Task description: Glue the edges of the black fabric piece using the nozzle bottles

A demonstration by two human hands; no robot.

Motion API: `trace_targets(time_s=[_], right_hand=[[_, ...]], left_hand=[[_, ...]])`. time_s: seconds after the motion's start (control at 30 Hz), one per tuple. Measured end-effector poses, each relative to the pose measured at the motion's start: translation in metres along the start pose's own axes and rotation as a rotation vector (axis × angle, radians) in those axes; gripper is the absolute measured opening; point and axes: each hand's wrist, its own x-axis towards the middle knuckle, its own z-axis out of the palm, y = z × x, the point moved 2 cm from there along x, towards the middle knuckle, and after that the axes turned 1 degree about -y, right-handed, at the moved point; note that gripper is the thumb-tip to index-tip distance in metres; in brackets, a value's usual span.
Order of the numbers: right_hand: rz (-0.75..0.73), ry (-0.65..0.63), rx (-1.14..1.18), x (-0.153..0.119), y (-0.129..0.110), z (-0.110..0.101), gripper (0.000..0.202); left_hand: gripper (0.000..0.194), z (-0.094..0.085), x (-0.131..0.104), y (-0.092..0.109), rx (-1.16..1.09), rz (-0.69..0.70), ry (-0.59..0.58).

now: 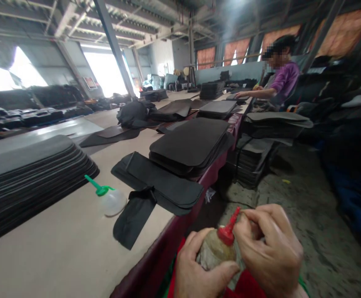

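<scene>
At six o'clock, the left hand [196, 269] is gripping a grimy glue bottle [213, 252], fingers clamped round its body. The right hand [269, 248] is pinching the red nozzle [229, 229], fingertips together on its tip. At nine o'clock, a green-capped bottle [109, 198] is lying on the table [62, 248] beside a black strip [133, 215]. Towards twelve, stacked black sheets [189, 142] are resting. At one o'clock, a person in purple [281, 78] is working.
</scene>
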Motion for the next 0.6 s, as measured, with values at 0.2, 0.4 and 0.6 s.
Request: trace_targets(time_s=[0.2, 0.4, 0.6], right_hand=[[0.102, -0.218, 0.161, 0.011, 0.021, -0.008, 0.016], [0.364, -0.481, 0.457, -0.009, 0.020, 0.003, 0.020], [0.486, -0.542, 0.632, -0.008, 0.015, 0.003, 0.027]], left_hand=[[0.052, -0.001, 0.004, -0.025, -0.250, -0.074, -0.095], [0.050, 0.002, 0.006, -0.025, -0.308, -0.063, -0.129], [0.046, 0.000, 0.004, -0.013, -0.158, 0.042, 0.008]])
